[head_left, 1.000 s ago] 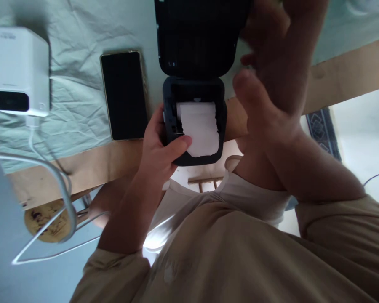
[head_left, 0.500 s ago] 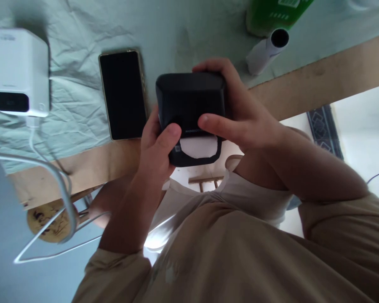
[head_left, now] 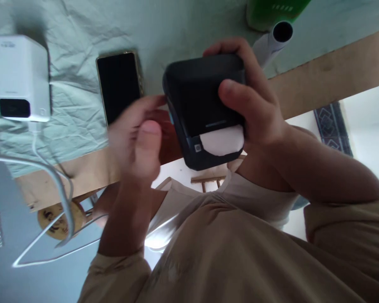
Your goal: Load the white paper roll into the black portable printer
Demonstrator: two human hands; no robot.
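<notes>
Head view. A small black box-shaped portable printer (head_left: pixel 205 109) is held up in the air above the bare wooden table edge (head_left: pixel 318 80), close to the person's chest. A short tongue of white paper (head_left: pixel 221 141) sticks out from under its closed lid.

The right hand (head_left: pixel 255 105) is clamped on the printer: the thumb lies across the lid and the fingers wrap round the far side. The left hand (head_left: pixel 137 143) is just beside the printer's left flank, blurred, with loosely spread fingers that close on nothing. Whether its fingertips touch the casing cannot be told.

On the creased pale green cloth (head_left: pixel 177 29) lie a black smartphone (head_left: pixel 118 86) and a white box-shaped device (head_left: pixel 22 78) trailing a white cable (head_left: pixel 50 168). A white paper roll (head_left: pixel 273 40) and a green container (head_left: pixel 271 12) are behind the right hand.

Risks, as judged:
- **Dropping the printer.** Only one hand carries it, and part of it hangs past the table edge, so a slip of the thumb on the smooth lid would likely drop it towards the lap or floor.
- **Tearing the paper.** A careless brush from the left hand could crumple or tear the exposed tongue.
- **Lid not latched.** If it is not, the roll inside could spill out.
</notes>
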